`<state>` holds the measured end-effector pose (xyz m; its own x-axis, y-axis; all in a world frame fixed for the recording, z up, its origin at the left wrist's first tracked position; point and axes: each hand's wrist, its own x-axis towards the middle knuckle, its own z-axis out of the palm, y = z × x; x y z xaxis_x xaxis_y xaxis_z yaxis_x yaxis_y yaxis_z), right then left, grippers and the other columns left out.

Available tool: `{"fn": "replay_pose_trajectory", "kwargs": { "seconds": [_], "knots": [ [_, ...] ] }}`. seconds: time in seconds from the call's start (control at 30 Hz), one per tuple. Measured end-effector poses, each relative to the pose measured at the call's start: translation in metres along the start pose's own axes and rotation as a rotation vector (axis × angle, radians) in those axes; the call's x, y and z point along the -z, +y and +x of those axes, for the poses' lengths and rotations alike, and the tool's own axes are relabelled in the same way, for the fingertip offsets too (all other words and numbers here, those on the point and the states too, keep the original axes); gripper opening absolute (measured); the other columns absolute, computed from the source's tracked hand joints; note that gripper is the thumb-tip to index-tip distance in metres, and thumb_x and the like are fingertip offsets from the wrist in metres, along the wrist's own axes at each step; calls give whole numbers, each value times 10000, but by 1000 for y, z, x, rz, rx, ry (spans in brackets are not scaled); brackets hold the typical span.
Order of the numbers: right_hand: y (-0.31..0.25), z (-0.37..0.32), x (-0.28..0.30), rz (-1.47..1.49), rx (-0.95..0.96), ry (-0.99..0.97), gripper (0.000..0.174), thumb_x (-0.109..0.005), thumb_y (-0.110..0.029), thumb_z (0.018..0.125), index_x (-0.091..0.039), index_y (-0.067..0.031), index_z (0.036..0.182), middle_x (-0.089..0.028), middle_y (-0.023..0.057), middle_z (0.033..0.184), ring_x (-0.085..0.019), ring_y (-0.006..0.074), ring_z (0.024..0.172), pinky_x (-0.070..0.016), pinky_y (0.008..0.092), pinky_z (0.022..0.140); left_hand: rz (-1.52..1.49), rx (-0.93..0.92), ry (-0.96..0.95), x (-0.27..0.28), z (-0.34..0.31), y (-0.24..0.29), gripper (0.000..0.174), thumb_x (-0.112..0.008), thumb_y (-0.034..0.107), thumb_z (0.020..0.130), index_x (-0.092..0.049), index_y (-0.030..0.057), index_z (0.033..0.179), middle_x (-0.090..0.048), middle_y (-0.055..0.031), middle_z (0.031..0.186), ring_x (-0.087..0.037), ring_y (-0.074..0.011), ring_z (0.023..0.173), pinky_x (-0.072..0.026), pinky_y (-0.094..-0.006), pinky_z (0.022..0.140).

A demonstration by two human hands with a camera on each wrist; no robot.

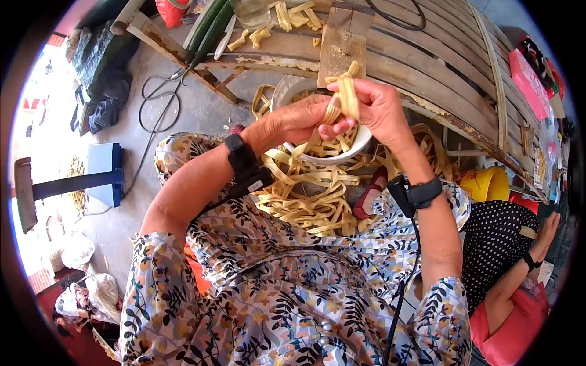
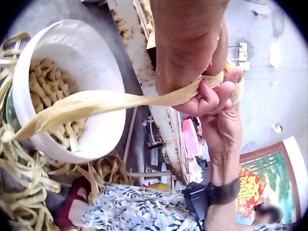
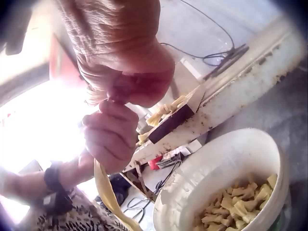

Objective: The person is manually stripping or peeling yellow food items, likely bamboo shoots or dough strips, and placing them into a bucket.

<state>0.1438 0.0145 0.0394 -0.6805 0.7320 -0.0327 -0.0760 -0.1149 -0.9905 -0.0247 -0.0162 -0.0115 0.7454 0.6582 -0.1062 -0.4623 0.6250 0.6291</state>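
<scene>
Both hands are raised together over a white bucket (image 1: 342,160). They work a long, flat, pale yellow strip (image 1: 348,100) that is folded over at the fingers. My left hand (image 1: 299,119) pinches the strip from the left. On the other side my right hand (image 1: 383,113) grips the upstanding fold between thumb and fingers. In the left wrist view the strip's tail (image 2: 96,105) stretches away from the left hand across the bucket. Short knotted pieces (image 3: 233,207) lie inside the bucket. The left hand's fingertips are partly hidden in the right wrist view.
A slatted bench (image 1: 427,73) with a rusty edge runs behind the bucket, bearing a wooden board (image 1: 342,55), knotted pieces (image 1: 293,15) and cucumbers (image 1: 209,30). Loose strips (image 1: 305,201) heap on the floor by a red shoe (image 1: 370,194). Another person (image 1: 513,305) sits at right.
</scene>
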Motion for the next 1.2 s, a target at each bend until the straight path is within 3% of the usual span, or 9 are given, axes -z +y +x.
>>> {"fn": "replay_pose_trajectory", "kwargs": {
  "seconds": [0.13,0.3,0.43,0.6,0.7,0.83,0.97,1.1,1.2],
  "knots": [
    [4,-2,1,-399,131,2,354,-642,-213,782,-574,7,1051,-585,27,816,-573,69,661,-456,168,546,-83,-84,-52,-5,6,-10,257,-534,260,866,-521,33,986,-526,-32,707,-410,-45,490,-345,-153,438],
    [9,-1,7,-1100,581,427,291,-673,-223,710,-624,-54,942,-566,73,859,-542,186,695,-433,264,602,319,-285,621,-20,15,-1,137,-542,122,857,-553,-2,913,-546,-18,674,-437,-47,475,-367,-173,424],
    [2,-4,-6,-759,90,423,250,-684,-238,711,-640,-29,840,-594,84,652,-523,214,523,-425,284,517,795,-481,871,-43,10,14,145,-542,102,848,-587,-26,796,-546,-17,593,-470,-43,464,-374,-188,397],
    [9,2,7,-454,-119,219,122,-638,-129,750,-656,-17,797,-616,-5,631,-491,29,566,-425,224,517,946,-431,777,-35,5,14,236,-555,169,846,-564,-53,764,-563,-50,578,-527,-74,474,-398,-226,395],
    [15,0,2,-458,68,245,98,-632,-74,733,-652,-7,802,-619,11,648,-510,55,573,-428,225,539,1046,-391,731,-45,2,12,242,-530,210,867,-551,-30,886,-564,-30,627,-534,-68,517,-431,-220,454],
    [28,-2,-3,-704,395,384,101,-617,-8,709,-649,-4,804,-611,66,905,-543,105,778,-440,223,657,1464,-452,725,-39,3,6,265,-549,224,841,-505,-14,950,-559,-45,643,-503,-83,527,-420,-235,466],
    [18,-7,5,-394,369,377,97,-613,-18,726,-645,19,809,-591,55,1023,-534,117,880,-450,238,740,853,-324,786,-37,10,8,284,-533,272,837,-531,13,952,-507,-1,615,-431,-41,526,-345,-202,453],
    [0,-5,19,225,196,508,111,-618,-36,751,-645,54,809,-572,85,1052,-554,122,870,-457,240,761,190,-217,558,-49,6,17,337,-522,335,861,-564,6,923,-393,51,592,-307,-30,477,-248,-178,439],
    [0,-4,27,258,99,547,121,-623,-68,773,-646,38,826,-605,64,946,-567,102,807,-480,226,699,367,-247,476,-41,7,17,335,-498,308,885,-577,-5,972,-358,61,583,-286,-35,484,-244,-184,443]
  ]
}}
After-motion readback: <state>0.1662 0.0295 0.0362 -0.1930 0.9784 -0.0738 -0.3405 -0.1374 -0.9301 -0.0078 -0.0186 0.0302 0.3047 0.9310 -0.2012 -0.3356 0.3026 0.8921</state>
